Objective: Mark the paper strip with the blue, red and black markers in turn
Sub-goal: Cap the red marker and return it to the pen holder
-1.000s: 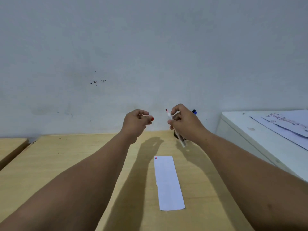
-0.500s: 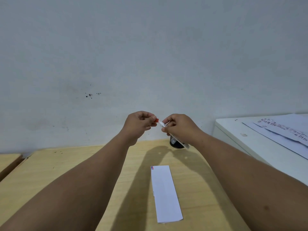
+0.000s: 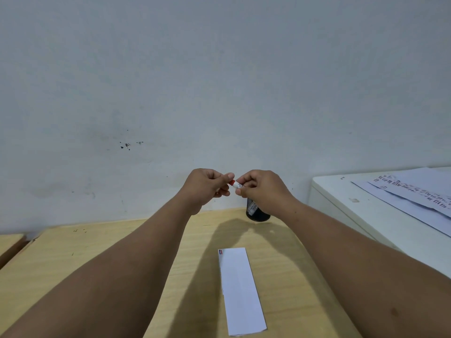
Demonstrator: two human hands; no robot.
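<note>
A white paper strip (image 3: 240, 291) lies lengthwise on the wooden desk (image 3: 97, 259), with a short blue line and a red line at its far left corner. Above the desk's far edge my two hands meet. My right hand (image 3: 262, 189) grips the white barrel of the red marker (image 3: 238, 184). My left hand (image 3: 206, 186) pinches the marker's red cap, which sits on the marker's tip. Most of the marker is hidden inside my right fist.
A black mesh pen holder (image 3: 256, 212) stands at the desk's far edge, partly behind my right hand. A white cabinet (image 3: 366, 215) with printed sheets (image 3: 415, 191) on it adjoins the desk's right side. A grey wall rises behind.
My hands came together: the cap in my left hand, apart from the bare tip a second ago, is now on the marker. The camera tilted up slightly.
</note>
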